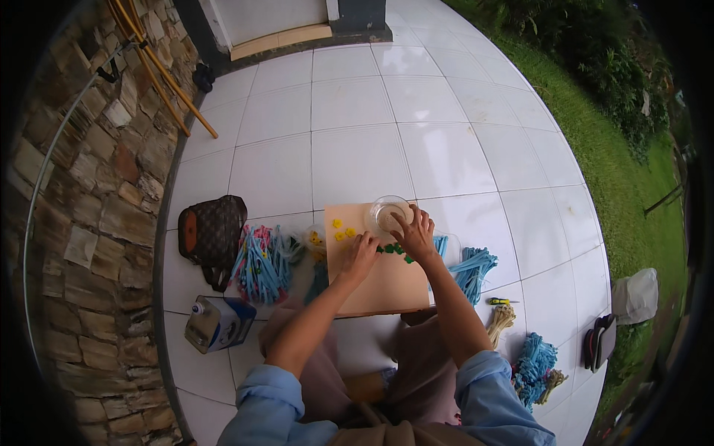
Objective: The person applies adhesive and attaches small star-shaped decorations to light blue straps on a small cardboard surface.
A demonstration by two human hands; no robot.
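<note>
A clear glass bowl (378, 210) stands at the far edge of a tan board (394, 286) in front of me. My right hand (416, 236) grips the bowl's right side, fingers bent over the rim and partly inside; its contents are hard to make out. Small dark green pieces (389, 249) lie in a row on the board between my hands. Beside that row's left end, my left hand (361, 256) is closed with its fingertips down on the board; whatever they hold is hidden. Several yellow flower-shaped pieces (340, 235) lie on the board's far left.
Pink and blue bundled stems (262, 264), a brown bag (212, 236) and a metal can (219, 324) stand to the left. Blue bundles (474, 271), a yellow-handled tool (503, 301) and beige bundles (500, 325) lie right on white floor tiles (349, 156). A stone wall (111, 245) borders the left.
</note>
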